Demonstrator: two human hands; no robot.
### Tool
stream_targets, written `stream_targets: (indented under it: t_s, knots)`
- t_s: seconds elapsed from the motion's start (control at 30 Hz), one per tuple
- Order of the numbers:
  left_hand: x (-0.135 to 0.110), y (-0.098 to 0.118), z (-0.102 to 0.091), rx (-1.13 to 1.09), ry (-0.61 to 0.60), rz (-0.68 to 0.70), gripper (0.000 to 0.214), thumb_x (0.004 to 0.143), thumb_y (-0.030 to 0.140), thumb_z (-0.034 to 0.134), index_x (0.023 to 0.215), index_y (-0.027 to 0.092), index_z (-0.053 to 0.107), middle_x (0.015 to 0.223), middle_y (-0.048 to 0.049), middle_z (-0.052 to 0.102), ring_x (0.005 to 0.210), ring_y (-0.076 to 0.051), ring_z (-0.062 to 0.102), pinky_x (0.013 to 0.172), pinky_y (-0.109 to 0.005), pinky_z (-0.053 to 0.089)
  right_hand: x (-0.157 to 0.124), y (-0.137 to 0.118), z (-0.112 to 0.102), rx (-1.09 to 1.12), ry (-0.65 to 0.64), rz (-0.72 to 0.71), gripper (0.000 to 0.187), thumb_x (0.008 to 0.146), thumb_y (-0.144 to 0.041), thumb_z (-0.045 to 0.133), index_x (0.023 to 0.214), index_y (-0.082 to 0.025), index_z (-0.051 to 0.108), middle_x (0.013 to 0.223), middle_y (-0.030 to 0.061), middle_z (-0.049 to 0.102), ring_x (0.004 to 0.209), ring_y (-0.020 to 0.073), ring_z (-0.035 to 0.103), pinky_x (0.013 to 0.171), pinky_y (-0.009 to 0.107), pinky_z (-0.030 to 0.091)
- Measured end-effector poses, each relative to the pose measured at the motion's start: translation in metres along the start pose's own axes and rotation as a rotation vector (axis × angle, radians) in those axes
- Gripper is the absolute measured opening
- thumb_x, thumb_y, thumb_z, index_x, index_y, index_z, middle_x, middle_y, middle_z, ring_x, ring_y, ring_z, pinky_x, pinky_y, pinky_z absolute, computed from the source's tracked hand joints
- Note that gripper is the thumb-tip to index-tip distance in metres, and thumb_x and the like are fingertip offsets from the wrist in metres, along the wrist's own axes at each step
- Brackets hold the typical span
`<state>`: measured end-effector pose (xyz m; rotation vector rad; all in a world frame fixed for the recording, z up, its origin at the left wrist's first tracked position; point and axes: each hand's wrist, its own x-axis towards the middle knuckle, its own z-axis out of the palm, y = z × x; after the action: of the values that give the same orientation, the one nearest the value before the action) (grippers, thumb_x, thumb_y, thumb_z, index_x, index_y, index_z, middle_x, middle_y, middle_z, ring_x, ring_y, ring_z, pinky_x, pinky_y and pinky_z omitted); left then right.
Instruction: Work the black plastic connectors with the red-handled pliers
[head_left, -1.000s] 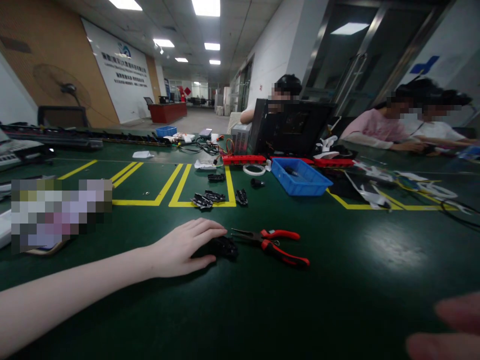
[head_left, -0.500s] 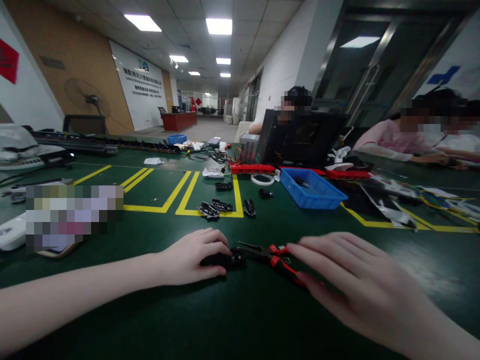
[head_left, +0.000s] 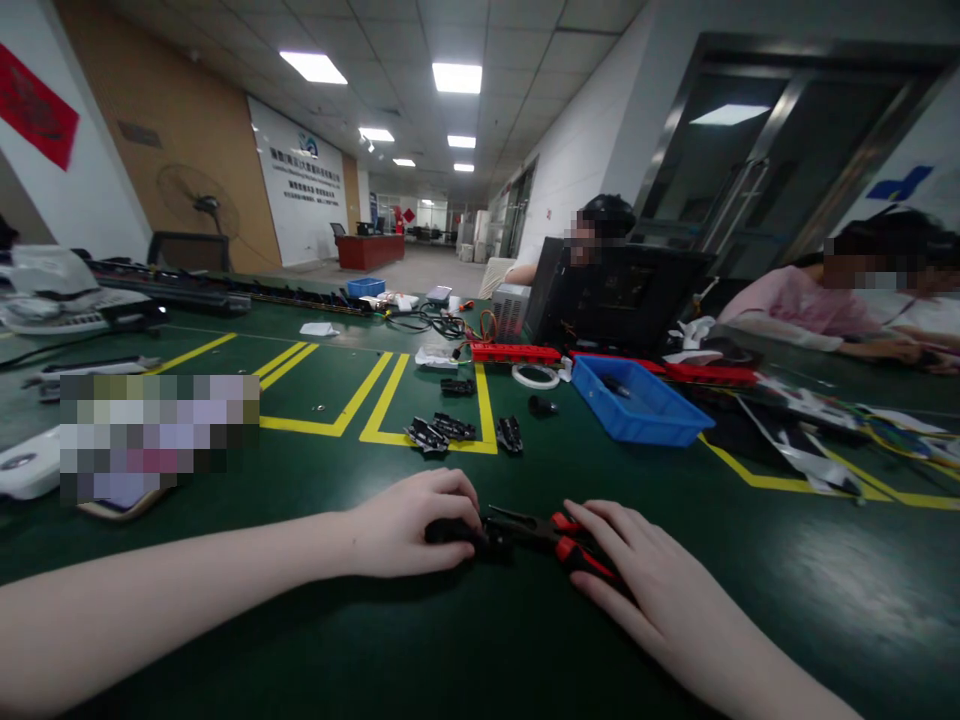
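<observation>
My left hand (head_left: 420, 525) is closed round a small black plastic part (head_left: 491, 542), whose right end sticks out past my fingers. The fingers hide most of that part. In my right hand (head_left: 637, 570) are long-nose pliers (head_left: 536, 528) with red and black handles. Their jaws point left, slightly apart, close to the exposed end of the black part; I cannot tell whether they touch it. Farther back lie several black plastic pieces (head_left: 455, 428) at a yellow-taped outline, with another black piece (head_left: 510, 435) to their right.
A blue tray (head_left: 652, 425) stands at the right, with a short black cylinder (head_left: 543, 405) and a white ring (head_left: 535, 376) near it. A blurred-out phone (head_left: 124, 505) lies at the left. Behind are a red strip (head_left: 514, 354), a monitor (head_left: 630, 295) and other people.
My right hand has moved left and closed in over the pliers' handles. The left hand keeps its grip on the black part. The whole view has shifted slightly.
</observation>
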<state>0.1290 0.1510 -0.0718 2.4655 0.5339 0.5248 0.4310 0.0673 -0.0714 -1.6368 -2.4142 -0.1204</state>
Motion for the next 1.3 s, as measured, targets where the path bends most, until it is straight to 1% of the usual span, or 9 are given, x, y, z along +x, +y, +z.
stream_targets:
  t_s: [0.17, 0.33, 0.4, 0.5, 0.63, 0.77, 1.03, 1.17, 1.3]
  knots:
    - [0.001, 0.001, -0.002, -0.004, -0.011, 0.016, 0.015, 0.091, 0.028, 0.064, 0.102, 0.019, 0.069, 0.114, -0.0074, 0.061, 0.104, -0.022, 0.06, 0.09, -0.037, 0.05, 0.002, 0.004, 0.007, -0.005, 0.09, 0.012, 0.046, 0.092, -0.053, 0.051, 0.128, -0.025, 0.058, 0.118, 0.0116, 0.064, 0.099, 0.0254, 0.066, 0.08, 0.041, 0.059]
    - [0.001, -0.003, -0.002, -0.051, -0.01, 0.027, 0.013, 0.093, 0.026, 0.063, 0.102, 0.019, 0.071, 0.117, -0.008, 0.061, 0.108, -0.021, 0.059, 0.095, -0.038, 0.049, 0.004, 0.012, 0.006, -0.02, 0.249, 0.036, 0.043, 0.084, -0.057, 0.061, 0.113, -0.025, 0.062, 0.108, 0.0097, 0.063, 0.092, 0.0253, 0.065, 0.072, 0.039, 0.059]
    - [0.001, -0.004, -0.002, -0.077, -0.01, 0.018, 0.014, 0.092, 0.025, 0.064, 0.104, 0.02, 0.07, 0.118, -0.0076, 0.061, 0.108, -0.021, 0.059, 0.096, -0.038, 0.049, 0.004, 0.014, 0.005, -0.041, 0.313, 0.002, 0.042, 0.083, -0.054, 0.063, 0.113, -0.024, 0.061, 0.109, 0.0101, 0.062, 0.093, 0.0259, 0.064, 0.074, 0.04, 0.058]
    - [0.001, -0.004, -0.003, -0.13, -0.008, -0.002, 0.015, 0.091, 0.025, 0.066, 0.105, 0.02, 0.07, 0.117, -0.0065, 0.061, 0.108, -0.02, 0.059, 0.097, -0.038, 0.049, 0.004, 0.013, 0.003, -0.062, 0.389, -0.085, 0.04, 0.086, -0.047, 0.061, 0.116, -0.021, 0.058, 0.11, 0.0119, 0.062, 0.096, 0.0266, 0.063, 0.077, 0.041, 0.056]
    - [0.002, -0.005, -0.004, -0.211, -0.016, -0.01, 0.012, 0.088, 0.023, 0.07, 0.098, 0.018, 0.071, 0.115, -0.0066, 0.059, 0.107, -0.02, 0.06, 0.098, -0.037, 0.049, 0.004, 0.005, 0.002, -0.044, 0.359, -0.225, 0.041, 0.089, -0.042, 0.061, 0.123, -0.02, 0.054, 0.115, 0.0117, 0.064, 0.099, 0.0242, 0.064, 0.08, 0.037, 0.057]
    - [0.001, -0.009, -0.003, -0.219, -0.03, -0.002, 0.015, 0.087, 0.024, 0.07, 0.101, 0.018, 0.07, 0.113, -0.0062, 0.058, 0.106, -0.02, 0.059, 0.097, -0.037, 0.049, 0.004, -0.003, 0.002, -0.036, 0.36, -0.312, 0.042, 0.085, -0.04, 0.065, 0.12, -0.019, 0.056, 0.108, 0.0106, 0.069, 0.093, 0.0228, 0.067, 0.076, 0.035, 0.058]
    - [0.0, -0.01, -0.004, -0.218, -0.04, 0.011, 0.016, 0.089, 0.025, 0.069, 0.104, 0.019, 0.071, 0.115, -0.0061, 0.057, 0.107, -0.019, 0.058, 0.097, -0.035, 0.048, 0.003, 0.001, -0.001, 0.008, 0.376, -0.332, 0.04, 0.084, -0.037, 0.066, 0.118, -0.018, 0.06, 0.106, 0.0116, 0.07, 0.092, 0.0229, 0.068, 0.076, 0.035, 0.058]
    - [0.0, -0.01, -0.005, -0.222, -0.041, 0.008, 0.017, 0.089, 0.025, 0.069, 0.105, 0.018, 0.071, 0.114, -0.0063, 0.057, 0.106, -0.019, 0.058, 0.096, -0.035, 0.048, 0.003, 0.003, -0.002, 0.025, 0.351, -0.322, 0.038, 0.085, -0.038, 0.065, 0.118, -0.019, 0.06, 0.106, 0.011, 0.07, 0.091, 0.0224, 0.068, 0.076, 0.034, 0.058]
    - [0.001, -0.011, -0.004, -0.227, -0.04, 0.009, 0.018, 0.089, 0.026, 0.069, 0.105, 0.019, 0.072, 0.114, -0.0067, 0.058, 0.106, -0.02, 0.058, 0.097, -0.036, 0.048, 0.004, 0.002, -0.001, 0.027, 0.324, -0.357, 0.04, 0.085, -0.039, 0.065, 0.118, -0.017, 0.06, 0.106, 0.0116, 0.07, 0.09, 0.0217, 0.068, 0.075, 0.033, 0.058]
